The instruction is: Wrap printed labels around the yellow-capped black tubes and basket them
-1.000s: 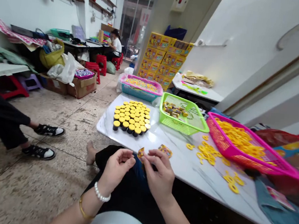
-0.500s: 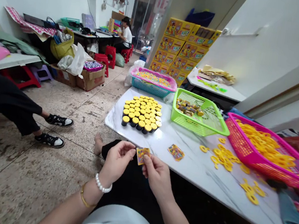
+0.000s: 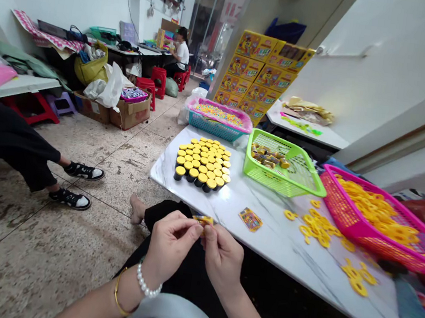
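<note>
Between my two hands is a small printed yellow label [image 3: 203, 220], tilted so that I see it nearly edge-on. My left hand [image 3: 173, 244], with a pearl bracelet and a gold bangle at the wrist, pinches its left side. The fingers of my right hand [image 3: 222, 255] are closed on its right side. A small pile of similar colourful labels [image 3: 250, 219] lies on the marble-patterned table [image 3: 230, 200] near the edge. Beyond my hands stand several black containers with yellow lids [image 3: 203, 163], grouped closely upright.
A green basket [image 3: 283, 180] holds wrapped containers. A pink basket [image 3: 366, 232] holds yellow ring-shaped pieces, with more yellow pieces [image 3: 316, 224] loose beside it. A blue basket [image 3: 216, 127] has small colourful bits. Yellow boxes [image 3: 263, 75] are stacked behind. A seated person's legs [image 3: 13, 142] are at left.
My left hand has come in to the label and now pinches it. The label has tipped from facing me to nearly edge-on. Both hands are closer together.
</note>
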A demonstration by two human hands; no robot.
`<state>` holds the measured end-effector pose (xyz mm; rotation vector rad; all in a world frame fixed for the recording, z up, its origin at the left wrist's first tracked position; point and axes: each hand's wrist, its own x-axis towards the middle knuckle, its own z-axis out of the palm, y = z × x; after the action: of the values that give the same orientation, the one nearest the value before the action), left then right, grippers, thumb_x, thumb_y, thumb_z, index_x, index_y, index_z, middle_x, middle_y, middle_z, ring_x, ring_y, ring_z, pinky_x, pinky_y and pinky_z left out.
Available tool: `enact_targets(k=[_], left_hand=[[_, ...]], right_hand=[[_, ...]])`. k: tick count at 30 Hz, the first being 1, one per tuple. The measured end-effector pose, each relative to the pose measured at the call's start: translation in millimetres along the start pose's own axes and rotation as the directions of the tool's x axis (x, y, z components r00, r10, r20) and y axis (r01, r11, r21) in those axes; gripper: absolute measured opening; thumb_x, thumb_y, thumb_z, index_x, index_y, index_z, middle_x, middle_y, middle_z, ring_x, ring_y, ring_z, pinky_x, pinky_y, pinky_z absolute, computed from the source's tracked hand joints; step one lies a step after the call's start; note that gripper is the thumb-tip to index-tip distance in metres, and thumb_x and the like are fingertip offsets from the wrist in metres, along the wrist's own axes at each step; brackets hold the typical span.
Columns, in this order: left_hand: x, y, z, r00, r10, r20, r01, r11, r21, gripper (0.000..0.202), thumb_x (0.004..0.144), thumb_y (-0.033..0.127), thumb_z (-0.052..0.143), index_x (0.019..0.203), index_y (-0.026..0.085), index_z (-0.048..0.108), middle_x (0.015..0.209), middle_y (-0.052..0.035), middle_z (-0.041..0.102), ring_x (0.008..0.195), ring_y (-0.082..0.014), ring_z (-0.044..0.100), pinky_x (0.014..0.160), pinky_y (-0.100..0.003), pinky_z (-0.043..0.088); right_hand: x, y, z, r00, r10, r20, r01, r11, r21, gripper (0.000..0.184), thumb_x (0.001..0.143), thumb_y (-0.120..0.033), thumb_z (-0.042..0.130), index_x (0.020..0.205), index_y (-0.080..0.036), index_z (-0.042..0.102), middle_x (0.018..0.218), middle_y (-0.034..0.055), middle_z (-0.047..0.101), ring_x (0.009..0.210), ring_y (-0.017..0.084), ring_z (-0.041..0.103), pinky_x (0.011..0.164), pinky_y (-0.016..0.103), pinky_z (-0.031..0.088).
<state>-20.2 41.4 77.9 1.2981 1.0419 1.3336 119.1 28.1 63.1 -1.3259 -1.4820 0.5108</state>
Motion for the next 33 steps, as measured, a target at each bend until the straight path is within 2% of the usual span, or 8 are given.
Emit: enact_targets(k=[5,8,11,14,18,21,26,33], left_hand=[[18.0,-11.8,-6.2,0.958,-0.284,0.036,0.285,0.938,-0.198,0.033,0.067,0.045,0.082,0.078,0.014,0.079,0.061,-0.0027,0.063,0.048,-0.0081,0.047,0.043,-0.021,0.033],[26.9,-16.4,-11.1,0.925,-0.379,0.028,0.372,0.887,-0.275,0.041,0.061,0.049,0.084,0.076,0.011,0.076,0.047,0.0022,0.054,0.038,-0.0039,0.034,0.037,-0.019,0.021],[31.7,-17.0,-15.2,0.931,-0.366,0.008,0.349,0.881,-0.318,0.043,0.061,0.05,0.084,0.072,0.011,0.073,0.054,-0.0015,0.063,0.037,-0.0031,0.037,0.037,-0.018,0.021],[33.3,-17.0,-18.4,0.945,-0.324,-0.041,0.297,0.906,-0.303,0.039,0.064,0.048,0.083,0.069,0.012,0.071,0.059,-0.0024,0.066,0.037,-0.0034,0.04,0.037,-0.018,0.024],[34.9,-18.6,-23.4,0.955,-0.286,-0.078,0.259,0.934,-0.248,0.029,0.067,0.041,0.082,0.07,0.014,0.074,0.056,-0.0009,0.065,0.043,-0.0071,0.048,0.042,-0.02,0.036],[37.6,-21.5,-28.5,0.974,-0.207,-0.093,0.189,0.967,-0.172,0.02,0.069,0.034,0.08,0.072,0.015,0.076,0.07,-0.0051,0.073,0.064,-0.0145,0.064,0.064,-0.026,0.051],[40.5,-30.6,-33.8,0.979,-0.021,-0.205,0.023,1.0,0.01,0.014,0.071,0.029,0.078,0.064,0.017,0.075,0.075,-0.0058,0.072,0.074,-0.0161,0.064,0.072,-0.028,0.051],[39.2,-34.4,-33.4,0.979,-0.143,-0.147,0.15,0.988,0.044,0.017,0.075,0.032,0.076,0.068,0.017,0.076,0.062,-0.0039,0.07,0.06,-0.0148,0.061,0.069,-0.031,0.05]], right_hand=[[5.7,4.4,9.4,0.984,-0.165,0.062,0.172,0.976,-0.133,0.038,0.097,-0.031,0.052,0.06,-0.022,0.053,0.057,-0.0005,0.051,0.051,0.012,0.047,0.053,0.027,0.036],[14.0,7.3,9.4,0.968,-0.208,0.139,0.229,0.961,-0.154,0.034,0.096,-0.03,0.053,0.064,-0.022,0.059,0.058,-0.0001,0.054,0.052,0.013,0.049,0.053,0.027,0.037],[37.4,12.5,1.9,0.955,-0.279,0.103,0.297,0.918,-0.264,0.024,0.095,-0.034,0.055,0.079,-0.022,0.068,0.064,0.002,0.059,0.058,0.016,0.055,0.058,0.029,0.043],[72.9,24.7,-4.9,0.923,-0.383,-0.022,0.311,0.78,-0.543,0.023,0.091,-0.037,0.06,0.1,-0.021,0.074,0.082,0.0088,0.064,0.08,0.024,0.06,0.076,0.036,0.048],[101.7,46.6,-4.0,0.889,-0.438,0.132,0.37,0.521,-0.769,0.024,0.09,-0.031,0.062,0.106,-0.018,0.074,0.116,0.0165,0.064,0.106,0.032,0.055,0.093,0.044,0.044],[99.2,56.2,0.0,0.875,-0.451,0.173,0.393,0.457,-0.798,0.019,0.09,-0.028,0.061,0.102,-0.017,0.07,0.123,0.0156,0.064,0.114,0.033,0.053,0.098,0.044,0.041],[93.9,60.6,5.2,0.865,-0.472,0.172,0.422,0.498,-0.757,0.007,0.09,-0.023,0.059,0.093,-0.018,0.062,0.103,0.0128,0.069,0.096,0.029,0.058,0.085,0.041,0.045],[91.0,50.2,1.6,0.921,-0.39,0.001,0.333,0.784,-0.524,0.023,0.08,-0.016,0.058,0.101,-0.016,0.065,0.096,0.011,0.057,0.092,0.026,0.058,0.083,0.04,0.051]])
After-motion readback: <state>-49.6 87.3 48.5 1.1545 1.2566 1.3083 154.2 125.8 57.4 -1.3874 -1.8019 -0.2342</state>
